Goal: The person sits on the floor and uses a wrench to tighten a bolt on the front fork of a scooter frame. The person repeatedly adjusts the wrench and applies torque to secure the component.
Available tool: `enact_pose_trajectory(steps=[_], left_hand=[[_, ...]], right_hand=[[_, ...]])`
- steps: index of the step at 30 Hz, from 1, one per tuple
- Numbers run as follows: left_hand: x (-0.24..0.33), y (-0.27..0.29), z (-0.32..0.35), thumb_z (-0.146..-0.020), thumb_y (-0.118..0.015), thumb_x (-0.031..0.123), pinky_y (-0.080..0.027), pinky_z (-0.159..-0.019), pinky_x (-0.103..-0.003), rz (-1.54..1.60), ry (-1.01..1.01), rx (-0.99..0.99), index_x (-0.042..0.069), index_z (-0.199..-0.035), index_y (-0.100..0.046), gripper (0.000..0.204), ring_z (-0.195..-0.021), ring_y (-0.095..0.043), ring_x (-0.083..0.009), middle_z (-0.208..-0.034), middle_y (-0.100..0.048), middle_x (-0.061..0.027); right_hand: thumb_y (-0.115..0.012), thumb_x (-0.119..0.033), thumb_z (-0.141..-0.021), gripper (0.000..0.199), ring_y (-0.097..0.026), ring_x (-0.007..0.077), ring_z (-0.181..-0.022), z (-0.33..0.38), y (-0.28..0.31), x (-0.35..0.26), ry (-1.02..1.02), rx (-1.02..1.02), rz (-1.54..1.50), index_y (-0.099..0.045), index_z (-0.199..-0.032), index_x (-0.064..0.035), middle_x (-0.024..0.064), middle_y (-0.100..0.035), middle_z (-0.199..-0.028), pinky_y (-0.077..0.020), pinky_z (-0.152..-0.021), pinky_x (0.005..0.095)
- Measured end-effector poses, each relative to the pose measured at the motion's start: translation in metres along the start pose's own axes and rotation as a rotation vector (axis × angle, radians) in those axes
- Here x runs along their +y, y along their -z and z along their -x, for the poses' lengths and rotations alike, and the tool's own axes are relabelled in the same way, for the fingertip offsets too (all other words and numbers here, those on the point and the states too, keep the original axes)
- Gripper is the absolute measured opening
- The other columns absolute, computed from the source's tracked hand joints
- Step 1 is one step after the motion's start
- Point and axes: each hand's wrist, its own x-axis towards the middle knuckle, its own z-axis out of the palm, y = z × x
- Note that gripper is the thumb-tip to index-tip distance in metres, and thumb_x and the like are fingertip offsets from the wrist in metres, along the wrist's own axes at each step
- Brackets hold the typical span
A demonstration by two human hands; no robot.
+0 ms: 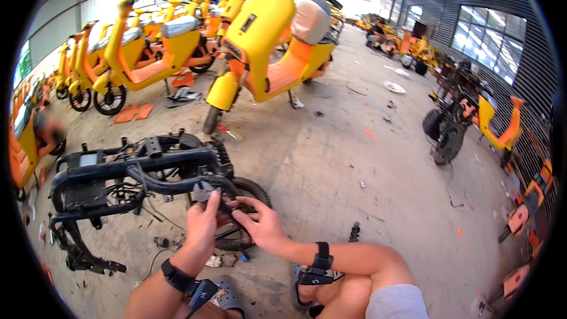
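In front of me a stripped black scooter frame (171, 162) lies on its side on the concrete floor, with loose cables (124, 192) inside it. Over its wheel end, my left hand (204, 224) is closed around what looks like an adjustable wrench (204, 191) with a grey head and dark handle. The head points up beside a frame tube. My right hand (266, 227) is closed too, its thumb and fingers on the lower end of the dark handle. The wheel (260, 192) is partly hidden behind my hands.
A yellow scooter (260, 41) stands just beyond the frame, with rows of yellow scooters (142, 65) at the left. A partly stripped scooter (452, 136) stands on the right. A shock absorber (354, 232) lies near my knee. Far off, a person (378, 32) sits low.
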Motion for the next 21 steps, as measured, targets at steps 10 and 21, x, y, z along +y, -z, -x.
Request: enact_pose_trajectory(steps=[10,21], left_hand=[[-0.009,-0.011,0.002,-0.098,-0.053,0.031,-0.056,-0.069,-0.033,-0.060,0.035,-0.034,0.003,-0.101,-0.057,0.028,-0.078,-0.068,-0.0190,-0.098,-0.070,-0.0126],[-0.002,-0.006,0.000,-0.099,-0.053,0.030,-0.056,-0.070,-0.034,0.009,0.088,-0.020,0.003,-0.103,-0.055,0.028,-0.080,-0.068,-0.0204,-0.101,-0.069,-0.0137]], right_hand=[[-0.062,-0.024,-0.095,0.042,-0.051,0.0072,-0.048,0.009,0.018,0.008,-0.080,-0.040,-0.083,-0.050,-0.130,-0.0053,0.0043,-0.068,-0.079,-0.0387,-0.044,0.0220],[-0.061,-0.021,-0.095,0.032,-0.053,0.0071,-0.050,0.008,0.013,-0.001,-0.084,-0.056,-0.099,-0.057,-0.124,-0.0064,0.0038,-0.068,-0.083,-0.0415,-0.045,0.0213]])
